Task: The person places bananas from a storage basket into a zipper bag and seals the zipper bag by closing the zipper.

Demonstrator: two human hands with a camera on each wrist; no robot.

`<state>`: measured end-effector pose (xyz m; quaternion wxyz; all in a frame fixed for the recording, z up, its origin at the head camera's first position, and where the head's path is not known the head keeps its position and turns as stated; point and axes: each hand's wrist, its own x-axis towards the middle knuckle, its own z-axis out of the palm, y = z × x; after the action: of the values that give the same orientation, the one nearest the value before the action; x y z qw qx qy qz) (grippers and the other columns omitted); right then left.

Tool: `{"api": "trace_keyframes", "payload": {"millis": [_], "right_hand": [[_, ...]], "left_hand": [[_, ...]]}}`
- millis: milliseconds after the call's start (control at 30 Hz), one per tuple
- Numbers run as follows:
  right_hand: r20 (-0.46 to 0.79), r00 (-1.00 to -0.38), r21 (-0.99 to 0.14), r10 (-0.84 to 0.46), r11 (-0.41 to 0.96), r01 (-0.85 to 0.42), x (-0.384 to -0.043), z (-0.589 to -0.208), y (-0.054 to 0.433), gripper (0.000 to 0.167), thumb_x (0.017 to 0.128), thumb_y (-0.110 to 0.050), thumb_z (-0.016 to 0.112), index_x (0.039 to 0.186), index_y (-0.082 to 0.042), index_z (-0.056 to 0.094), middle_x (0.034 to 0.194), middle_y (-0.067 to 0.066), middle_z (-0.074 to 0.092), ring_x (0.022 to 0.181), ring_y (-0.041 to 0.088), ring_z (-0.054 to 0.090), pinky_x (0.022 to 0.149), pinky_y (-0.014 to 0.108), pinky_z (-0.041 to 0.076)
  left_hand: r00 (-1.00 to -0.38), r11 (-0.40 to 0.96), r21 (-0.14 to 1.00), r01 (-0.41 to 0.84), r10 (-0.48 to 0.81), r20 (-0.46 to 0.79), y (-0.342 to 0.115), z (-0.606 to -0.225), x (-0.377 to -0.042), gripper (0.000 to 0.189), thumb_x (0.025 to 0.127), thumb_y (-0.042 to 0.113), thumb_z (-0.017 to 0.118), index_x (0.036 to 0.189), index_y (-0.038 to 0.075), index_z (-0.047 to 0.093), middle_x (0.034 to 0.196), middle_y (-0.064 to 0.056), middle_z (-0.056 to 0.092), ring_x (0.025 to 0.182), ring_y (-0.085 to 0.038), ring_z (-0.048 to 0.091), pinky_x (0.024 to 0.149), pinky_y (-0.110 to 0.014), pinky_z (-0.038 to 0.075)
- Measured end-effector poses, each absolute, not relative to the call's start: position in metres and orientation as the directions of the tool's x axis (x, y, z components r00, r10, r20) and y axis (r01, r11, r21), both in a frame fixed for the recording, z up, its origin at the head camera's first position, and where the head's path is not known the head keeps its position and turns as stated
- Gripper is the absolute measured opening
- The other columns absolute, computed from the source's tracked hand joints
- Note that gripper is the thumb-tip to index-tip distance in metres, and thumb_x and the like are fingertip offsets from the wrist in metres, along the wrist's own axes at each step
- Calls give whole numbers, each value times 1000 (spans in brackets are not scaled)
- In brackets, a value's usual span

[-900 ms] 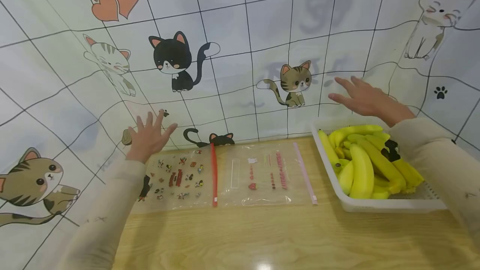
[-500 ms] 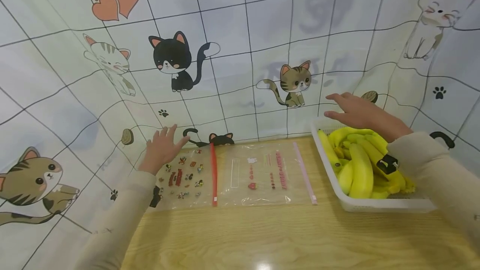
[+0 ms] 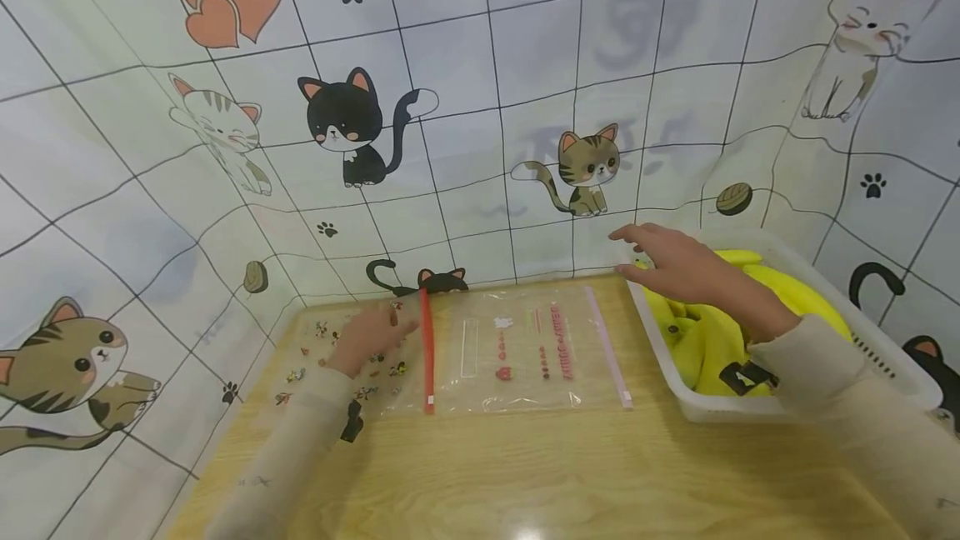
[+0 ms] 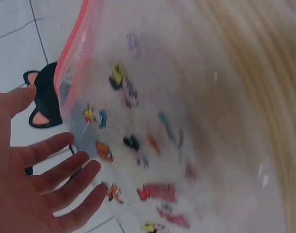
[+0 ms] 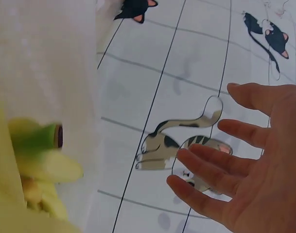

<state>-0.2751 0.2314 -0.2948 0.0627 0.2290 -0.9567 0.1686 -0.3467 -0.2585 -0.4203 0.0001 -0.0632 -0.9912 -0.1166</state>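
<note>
Since earlier, the left hand (image 3: 371, 338) is shifting inward, the right hand (image 3: 686, 269) lowering, loosely spread fingers gripping nothing. Beneath left fingers, a bag (image 3: 411, 382) is lying flat; near right ones, a walled tray (image 3: 712, 409) is containing bananas (image 3: 705, 344).

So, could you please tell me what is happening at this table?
A person's left hand is over a red-zipped clear bag, and the right hand is over the edge of a white basket of bananas. Neither hand holds anything. A pink-zipped clear bag lies between the red-zipped one and the basket.
</note>
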Motion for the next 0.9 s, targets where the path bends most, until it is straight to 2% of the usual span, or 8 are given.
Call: {"api": "trace_keyframes", "payload": {"millis": [67, 100, 167, 267, 433, 633, 767, 900], "right_hand": [[212, -881, -295, -422, 832, -470, -269, -298, 225, 53, 103, -31, 63, 149, -8, 49, 147, 20, 56, 127, 39, 61, 101, 62, 51], [221, -876, -298, -428, 826, -479, -266, -298, 222, 52, 103, -30, 63, 148, -7, 49, 146, 20, 57, 125, 39, 62, 100, 61, 52], [237, -865, -302, -442, 813, -498, -260, -300, 216, 51, 103, -28, 64, 148, -7, 50, 144, 19, 58, 123, 38, 63, 98, 59, 53], [258, -849, -300, -460, 798, -523, -253, -301, 206, 50, 103, -28, 63, 147, -8, 51, 142, 18, 60, 122, 37, 64, 97, 58, 54], [248, -852, -286, -460, 806, -519, -240, -302, 189, 55, 103, -35, 62, 150, -10, 49, 146, 17, 58, 122, 37, 64, 98, 59, 55], [247, -849, -266, -466, 810, -522, -230, -310, 175, 57, 102, -37, 64, 152, -13, 48, 147, 17, 56, 113, 34, 68, 94, 55, 58], [238, -856, -287, -458, 809, -513, -228, -317, 170, 57, 102, -37, 64, 152, -15, 48, 151, 17, 53, 121, 35, 65, 97, 57, 56], [240, -853, -304, -462, 799, -519, -228, -327, 167, 59, 101, -36, 65, 152, -15, 47, 154, 17, 51, 125, 38, 63, 99, 59, 55]], "left_hand": [[-996, 971, 219, 94, 92, 17, -251, -429, -347, 58, 97, 64, 55, 75, 11, 59, 68, -3, 57, 58, -19, 54, 48, -33, 41], [-997, 976, 206, 72, 69, 21, -247, -433, -347, 60, 96, 66, 55, 68, 13, 53, 62, 0, 50, 53, -17, 49, 45, -32, 35], [-999, 979, 200, 43, 37, 35, -239, -439, -347, 63, 94, 69, 54, 62, 15, 48, 60, 1, 43, 51, -17, 45, 43, -32, 30], [-999, 976, 216, 3, -5, 36, -228, -444, -346, 64, 91, 71, 57, 65, 13, 52, 64, -1, 46, 55, -20, 47, 46, -33, 31], [-1000, 977, 212, -3, 1, -15, -220, -448, -341, 60, 90, 66, 64, 68, 11, 57, 65, -3, 53, 57, -23, 50, 51, -35, 35], [-997, 963, 268, -20, 2, -81, -225, -456, -343, 44, 95, 49, 57, 69, 13, 57, 63, -1, 54, 53, -20, 49, 48, -34, 35], [-997, 947, 322, -7, 20, -80, -228, -454, -344, 34, 98, 37, 51, 76, 13, 60, 67, -1, 54, 55, -18, 49, 48, -32, 36], [-999, 922, 387, 9, 28, -45, -226, -441, -338, 34, 100, 32, 50, 76, 10, 62, 66, -1, 56, 55, -18, 50, 48, -30, 36]]}}
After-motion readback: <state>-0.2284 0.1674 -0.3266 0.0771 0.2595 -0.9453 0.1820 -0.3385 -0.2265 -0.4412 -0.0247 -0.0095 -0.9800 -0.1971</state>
